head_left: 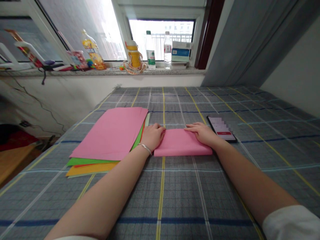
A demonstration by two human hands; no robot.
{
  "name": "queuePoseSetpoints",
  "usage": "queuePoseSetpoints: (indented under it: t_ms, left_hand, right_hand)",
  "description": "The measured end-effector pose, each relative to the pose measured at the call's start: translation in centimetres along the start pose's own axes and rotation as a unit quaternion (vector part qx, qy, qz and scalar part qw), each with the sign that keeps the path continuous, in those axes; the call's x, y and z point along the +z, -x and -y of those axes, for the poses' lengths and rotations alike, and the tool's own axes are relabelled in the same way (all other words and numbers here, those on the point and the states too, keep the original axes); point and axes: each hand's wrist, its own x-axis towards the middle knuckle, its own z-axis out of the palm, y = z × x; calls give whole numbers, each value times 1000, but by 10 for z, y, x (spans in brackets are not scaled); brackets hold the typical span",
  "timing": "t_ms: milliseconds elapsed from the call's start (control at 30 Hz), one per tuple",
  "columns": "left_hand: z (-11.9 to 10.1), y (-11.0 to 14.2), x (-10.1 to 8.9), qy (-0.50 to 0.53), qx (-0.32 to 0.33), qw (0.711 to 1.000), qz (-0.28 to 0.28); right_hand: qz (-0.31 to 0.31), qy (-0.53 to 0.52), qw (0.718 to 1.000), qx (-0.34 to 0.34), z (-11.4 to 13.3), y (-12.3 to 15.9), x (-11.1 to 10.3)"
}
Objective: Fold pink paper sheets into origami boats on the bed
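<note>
A folded sheet of pink paper (183,143) lies flat in front of me, its near edge a rounded fold. My left hand (153,135) rests at its left end with the fingers curled over the far left corner; whether they pinch the paper is hard to see. On the right end, my right hand (201,132) lies flat on top, fingers stretched out toward the left. Just left of my left hand is a stack of coloured paper (112,133), pink uppermost, with green, red and orange edges showing beneath.
A phone (221,128) with a lit screen lies right of my right hand. Everything rests on a grey plaid cloth (140,203). Behind, the windowsill (100,72) holds a yellow flask (135,57), clear bottles (150,51), a juice bottle (92,50) and boxes (180,53).
</note>
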Motion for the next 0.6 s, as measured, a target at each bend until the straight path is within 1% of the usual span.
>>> queuePoseSetpoints:
  t_ms: [67, 133, 200, 267, 367, 467, 533, 600]
  left_hand:
    - [0, 0, 0, -12, 31, 999, -20]
    - [2, -1, 3, -4, 99, 995, -27]
    - [4, -4, 6, 13, 173, 985, -10]
    - [6, -7, 8, 22, 209, 977, 22]
    - [5, -9, 8, 25, 202, 976, 73]
    - [2, -9, 4, 32, 185, 976, 109]
    - [-1, -9, 2, 39, 178, 976, 122]
    - [-4, -10, 2, 40, 174, 976, 123]
  right_hand:
    - [9, 6, 1000, 4, 4, 1, -2]
    - [19, 18, 1000, 9, 10, 2, -6]
    - [27, 41, 999, 16, 19, 4, -10]
    - [36, 67, 997, 20, 29, 7, -13]
    - [44, 94, 994, 20, 39, 10, -14]
    - [39, 103, 994, 5, 42, 11, -11]
    - [45, 75, 996, -13, 40, 10, -7]
    - [59, 21, 998, -30, 38, 9, -3]
